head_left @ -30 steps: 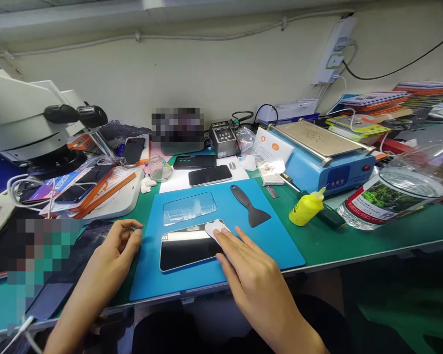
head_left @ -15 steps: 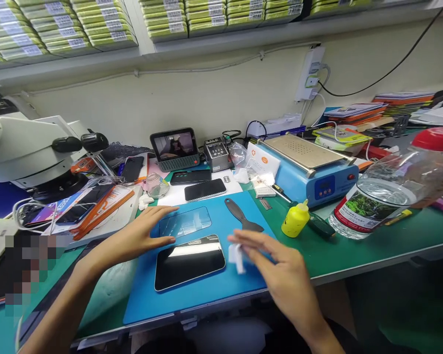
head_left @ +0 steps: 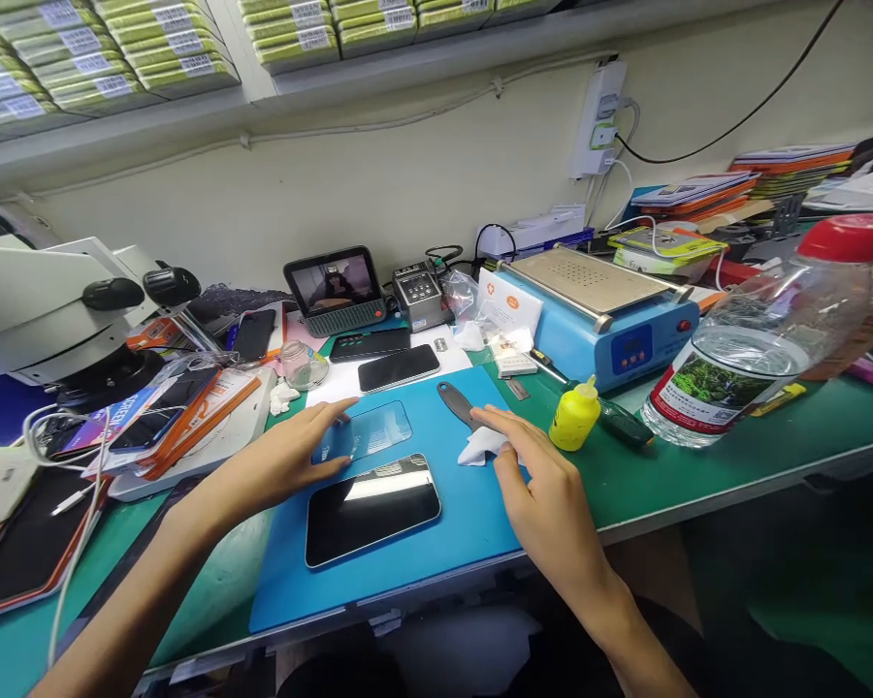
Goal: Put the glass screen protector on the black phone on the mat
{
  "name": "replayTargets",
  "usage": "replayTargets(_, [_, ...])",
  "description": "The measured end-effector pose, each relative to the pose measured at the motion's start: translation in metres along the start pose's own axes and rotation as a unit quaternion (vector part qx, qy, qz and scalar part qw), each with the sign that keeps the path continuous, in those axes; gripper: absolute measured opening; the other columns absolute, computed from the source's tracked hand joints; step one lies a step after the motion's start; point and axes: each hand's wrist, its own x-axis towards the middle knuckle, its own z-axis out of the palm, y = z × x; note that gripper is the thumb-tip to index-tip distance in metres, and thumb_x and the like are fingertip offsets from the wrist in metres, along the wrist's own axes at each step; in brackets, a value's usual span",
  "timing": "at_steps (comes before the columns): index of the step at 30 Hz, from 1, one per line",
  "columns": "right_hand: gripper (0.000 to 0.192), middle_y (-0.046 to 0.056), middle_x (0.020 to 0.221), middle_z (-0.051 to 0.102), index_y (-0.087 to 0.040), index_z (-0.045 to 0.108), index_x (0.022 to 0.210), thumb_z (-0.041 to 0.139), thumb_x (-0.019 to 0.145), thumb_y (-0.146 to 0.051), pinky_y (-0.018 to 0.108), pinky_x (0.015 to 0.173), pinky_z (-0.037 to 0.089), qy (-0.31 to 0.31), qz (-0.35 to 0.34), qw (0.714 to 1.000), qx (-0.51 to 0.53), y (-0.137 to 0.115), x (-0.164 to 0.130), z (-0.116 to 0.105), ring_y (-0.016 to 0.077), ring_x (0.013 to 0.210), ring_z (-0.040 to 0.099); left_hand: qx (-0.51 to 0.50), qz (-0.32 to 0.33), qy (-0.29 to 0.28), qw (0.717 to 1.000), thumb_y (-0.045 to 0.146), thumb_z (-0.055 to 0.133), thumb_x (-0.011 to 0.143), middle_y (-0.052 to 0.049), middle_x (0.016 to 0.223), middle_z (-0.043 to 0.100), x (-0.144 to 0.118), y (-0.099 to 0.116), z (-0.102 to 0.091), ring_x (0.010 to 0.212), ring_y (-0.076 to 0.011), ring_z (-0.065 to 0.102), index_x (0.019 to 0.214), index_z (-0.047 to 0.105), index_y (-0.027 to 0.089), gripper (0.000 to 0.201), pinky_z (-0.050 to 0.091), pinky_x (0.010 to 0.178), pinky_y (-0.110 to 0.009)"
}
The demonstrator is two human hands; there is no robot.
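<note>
The left hand (head_left: 296,451) spans one end of the clear screen protector (head_left: 385,427) (whether gripping, I cannot tell); the right hand (head_left: 549,480) pinches a white tissue (head_left: 479,447) by the black scraper (head_left: 454,401). The smartphone (head_left: 373,512) lies screen-up on the blue mat (head_left: 472,528).

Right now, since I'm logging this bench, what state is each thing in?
Near phone, face up, screen dark
Glass panel, clear, partly behind left hand
White cloth, crumpled, at right hand
Scraper, lying flat, blade hidden
Phone on white paper, screen dark
Small display, standing, showing an image
Yellow bottle, upright
Water bottle, red cap on, partly filled
Blue machine, power state unclear
</note>
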Motion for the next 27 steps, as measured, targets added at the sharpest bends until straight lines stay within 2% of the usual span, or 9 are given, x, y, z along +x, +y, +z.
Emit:
replayTargets(4, [0.041, 0.007, 0.134, 0.078, -0.024, 0.074, 0.134, 0.046, 0.106, -0.017, 0.042, 0.112, 0.058, 0.010, -0.002, 1.000, 0.009, 0.000, 0.000, 0.002, 0.0246, 0.130, 0.071, 0.021, 0.010, -0.016, 1.000, 0.049, 0.061, 0.100, -0.011, 0.150, 0.063, 0.005, -0.002, -0.003, 0.136, -0.0311, 0.065, 0.170, 0.028, 0.030, 0.080, 0.052, 0.113, -0.043])
replayTargets(10, [0.036, 0.008, 0.130, 0.080, -0.024, 0.076, 0.130, 0.049, 0.106, -0.021, 0.046, 0.111, 0.058, 0.016, -0.005, 1.000, 0.020, -0.003, 0.001, 0.004, 0.0266, 0.127, 0.072, 0.049, 0.023, -0.052, 0.997, 0.056, 0.062, 0.096, -0.015, 0.140, 0.065, 0.016, -0.001, -0.013, 0.124, -0.0313, 0.068, 0.166, 0.039, 0.022, 0.081, 0.054, 0.106, -0.040])
replayTargets(13, [0.036, 0.010, 0.129, 0.080, -0.021, 0.075, 0.129, 0.047, 0.108, -0.022, 0.048, 0.111, 0.057, 0.011, -0.005, 1.000, 0.017, -0.005, 0.001, 0.004, 0.0271, 0.126, 0.072, 0.048, 0.025, -0.057, 0.997, 0.051, 0.064, 0.091, -0.016, 0.135, 0.066, 0.020, 0.003, -0.015, 0.121, -0.0337, 0.068, 0.161, 0.047, 0.021, 0.078, 0.054, 0.104, -0.042])
replayTargets(18, [0.034, 0.010, 0.128, 0.080, -0.022, 0.074, 0.129, 0.047, 0.109, -0.025, 0.048, 0.109, 0.058, -0.002, -0.010, 1.000, 0.008, -0.007, -0.001, 0.002, 0.0267, 0.126, 0.072, 0.039, 0.024, -0.053, 0.998, 0.047, 0.067, 0.085, -0.019, 0.130, 0.064, 0.024, 0.004, -0.012, 0.118, -0.0377, 0.067, 0.161, 0.047, 0.016, 0.085, 0.055, 0.101, -0.047])
replayTargets(23, [0.032, 0.010, 0.126, 0.081, -0.021, 0.074, 0.127, 0.048, 0.110, -0.026, 0.047, 0.107, 0.059, 0.003, -0.015, 1.000, 0.012, -0.006, -0.001, 0.001, 0.0262, 0.123, 0.073, 0.021, 0.025, -0.045, 0.998, 0.048, 0.069, 0.084, -0.015, 0.129, 0.062, 0.026, 0.000, -0.013, 0.114, -0.0323, 0.068, 0.155, 0.054, 0.018, 0.078, 0.055, 0.100, -0.041])
replayTargets(27, [0.030, 0.010, 0.126, 0.080, -0.023, 0.074, 0.126, 0.050, 0.110, -0.027, 0.047, 0.107, 0.058, 0.006, -0.017, 1.000, 0.020, -0.005, 0.000, 0.001, 0.0265, 0.122, 0.073, 0.001, 0.017, -0.028, 0.999, 0.053, 0.074, 0.084, -0.014, 0.137, 0.059, 0.021, 0.004, -0.018, 0.114, -0.0322, 0.068, 0.143, 0.062, 0.023, 0.068, 0.055, 0.100, -0.042])
